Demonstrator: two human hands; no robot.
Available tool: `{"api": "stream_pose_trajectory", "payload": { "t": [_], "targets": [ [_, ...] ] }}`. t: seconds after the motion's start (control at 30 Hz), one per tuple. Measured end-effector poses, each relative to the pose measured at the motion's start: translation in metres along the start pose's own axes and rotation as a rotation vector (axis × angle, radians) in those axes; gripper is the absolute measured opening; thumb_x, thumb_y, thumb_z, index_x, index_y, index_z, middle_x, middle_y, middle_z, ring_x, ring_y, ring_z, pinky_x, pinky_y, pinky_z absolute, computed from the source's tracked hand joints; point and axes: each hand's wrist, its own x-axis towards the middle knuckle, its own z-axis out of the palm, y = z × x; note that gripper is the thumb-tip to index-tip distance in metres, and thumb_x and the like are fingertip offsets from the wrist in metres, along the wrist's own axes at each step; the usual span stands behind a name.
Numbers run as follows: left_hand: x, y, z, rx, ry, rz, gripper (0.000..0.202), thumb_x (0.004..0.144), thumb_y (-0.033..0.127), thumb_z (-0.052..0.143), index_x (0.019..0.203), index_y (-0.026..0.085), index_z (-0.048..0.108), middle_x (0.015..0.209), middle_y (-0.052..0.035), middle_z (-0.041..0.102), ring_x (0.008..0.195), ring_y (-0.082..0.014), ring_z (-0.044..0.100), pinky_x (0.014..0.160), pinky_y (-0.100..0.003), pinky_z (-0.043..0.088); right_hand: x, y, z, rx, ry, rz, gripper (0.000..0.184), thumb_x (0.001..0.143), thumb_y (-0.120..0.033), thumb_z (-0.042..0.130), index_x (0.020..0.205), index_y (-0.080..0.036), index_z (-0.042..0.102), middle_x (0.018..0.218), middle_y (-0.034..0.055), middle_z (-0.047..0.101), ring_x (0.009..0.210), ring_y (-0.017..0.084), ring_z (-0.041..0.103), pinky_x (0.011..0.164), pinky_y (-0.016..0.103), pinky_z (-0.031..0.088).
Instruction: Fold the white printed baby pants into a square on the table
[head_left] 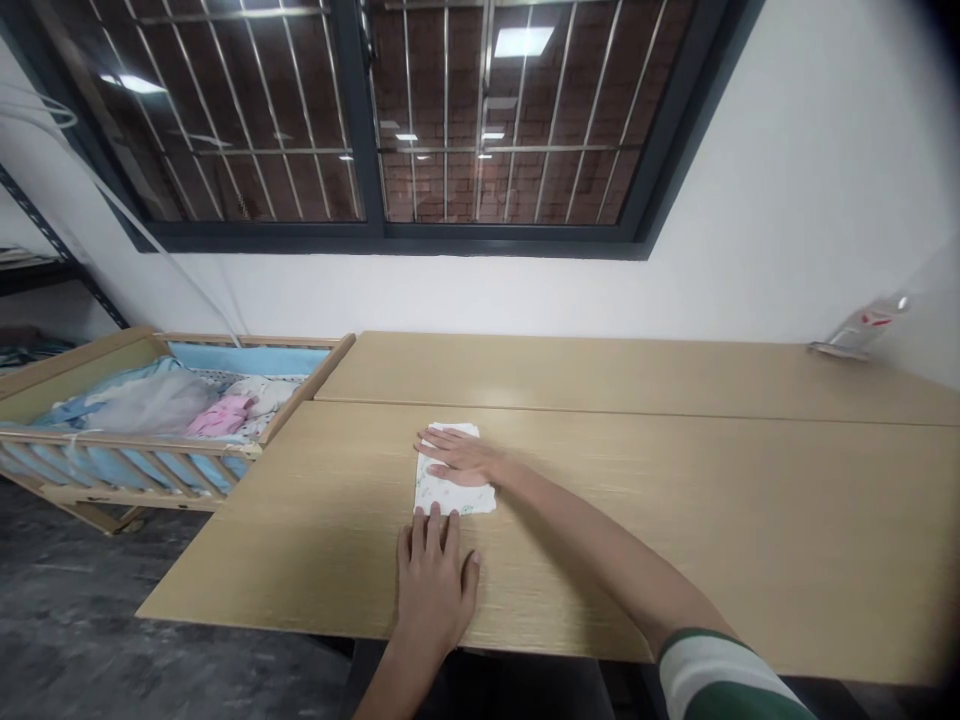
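A small white cloth (442, 493) with a faint print lies folded flat on the wooden table (675, 480). My right hand (466, 458) rests palm down across its upper part, fingers stretched toward the left, hiding some of the cloth. Below it, my left hand (433, 580) lies flat on the tabletop with fingers spread. Its fingertips touch the cloth's near edge.
A wooden crib (150, 470) with blue lining stands against the table's left side, holding a pink cloth (221, 415) and other bedding. A clear plastic package (862, 328) lies at the back right. Behind the table are a white wall and a barred window (510, 190).
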Motion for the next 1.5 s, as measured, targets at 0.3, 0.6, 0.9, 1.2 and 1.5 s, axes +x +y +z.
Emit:
{"api": "stream_pose_trajectory", "payload": {
  "t": [0.3, 0.6, 0.9, 1.2, 1.5],
  "targets": [
    [0.000, 0.001, -0.003, 0.004, -0.001, 0.001, 0.053, 0.099, 0.045, 0.048, 0.144, 0.018, 0.057, 0.152, -0.0153, 0.052, 0.143, -0.0384, 0.040, 0.113, -0.055, 0.037, 0.014, 0.029, -0.006, -0.089, 0.018, 0.042, 0.068, 0.104, -0.061, 0.030, 0.163, -0.029, 0.017, 0.169, 0.0005, 0.012, 0.158, 0.022, 0.010, 0.128, 0.042, 0.004],
    [0.002, -0.006, -0.003, 0.028, 0.002, 0.030, 0.051, 0.098, 0.044, 0.051, 0.143, 0.021, 0.057, 0.150, -0.0146, 0.054, 0.141, -0.0374, 0.042, 0.114, -0.056, 0.035, 0.013, 0.031, -0.005, -0.098, 0.090, 0.119, 0.074, 0.104, -0.063, 0.020, 0.164, -0.020, 0.016, 0.170, 0.0069, 0.013, 0.158, 0.023, 0.007, 0.128, 0.043, 0.000],
    [0.012, -0.027, -0.010, -0.009, -0.009, 0.134, 0.039, 0.100, 0.029, 0.046, 0.136, 0.020, 0.060, 0.137, -0.0128, 0.063, 0.127, -0.0317, 0.057, 0.118, -0.061, 0.032, -0.059, -0.020, -0.012, -0.001, 0.382, 0.199, 0.050, 0.099, -0.053, 0.051, 0.135, -0.020, 0.059, 0.144, 0.0158, 0.055, 0.134, 0.032, 0.048, 0.113, 0.052, 0.034],
    [0.053, -0.091, -0.015, -0.106, -0.136, 0.322, 0.032, 0.100, 0.014, 0.042, 0.109, 0.024, 0.071, 0.112, -0.0057, 0.073, 0.103, -0.0218, 0.066, 0.110, -0.048, 0.042, -0.117, -0.062, -0.004, 0.009, 0.225, 0.111, 0.043, 0.092, -0.041, 0.062, 0.130, -0.020, 0.067, 0.135, 0.0138, 0.064, 0.125, 0.031, 0.059, 0.108, 0.048, 0.044],
    [0.067, -0.097, -0.016, -0.066, -0.122, 0.491, 0.028, 0.100, 0.012, 0.040, 0.106, 0.019, 0.066, 0.114, -0.0095, 0.070, 0.109, -0.0232, 0.063, 0.099, -0.041, 0.048, -0.119, -0.063, 0.014, -0.042, 0.344, 0.127, 0.034, 0.092, -0.021, 0.049, 0.120, -0.019, 0.068, 0.124, 0.0131, 0.070, 0.117, 0.027, 0.064, 0.106, 0.046, 0.046]
  ]
}}
